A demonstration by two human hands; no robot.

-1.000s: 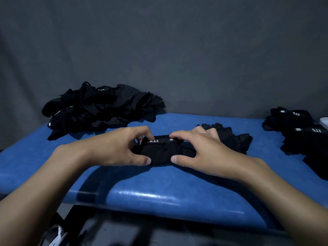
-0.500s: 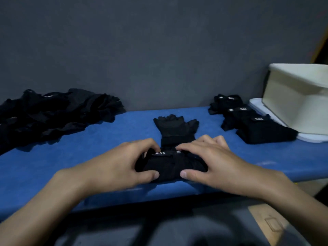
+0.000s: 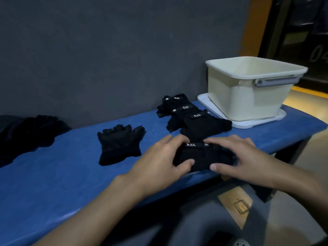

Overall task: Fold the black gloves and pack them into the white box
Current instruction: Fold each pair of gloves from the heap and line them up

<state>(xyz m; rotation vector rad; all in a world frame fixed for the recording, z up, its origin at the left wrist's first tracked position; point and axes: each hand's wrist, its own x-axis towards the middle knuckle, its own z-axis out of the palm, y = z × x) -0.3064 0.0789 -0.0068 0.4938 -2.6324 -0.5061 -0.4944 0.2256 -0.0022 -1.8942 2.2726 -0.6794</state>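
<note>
A folded black glove bundle (image 3: 202, 156) with a small white label lies near the front edge of the blue table (image 3: 58, 176). My left hand (image 3: 159, 162) grips its left side, thumb in front and fingers curled over the top. My right hand (image 3: 237, 157) grips its right side the same way. Just behind it, three folded black bundles (image 3: 193, 116) lie in a row that leads to the white box (image 3: 248, 89), which stands open on its white lid (image 3: 248, 123) at the table's right end. An unfolded black glove (image 3: 120, 144) lies flat to the left.
A loose pile of black gloves (image 3: 26, 134) sits at the far left against the grey wall. The table's right end drops off past the box, with a dark doorway and yellow-lit floor beyond. A dark surface lies below the table's front edge.
Both hands have slid the folded bundle to the right along the table, away from the unfolded glove and up to the row of folded bundles. The view has swung right, showing the whole box.
</note>
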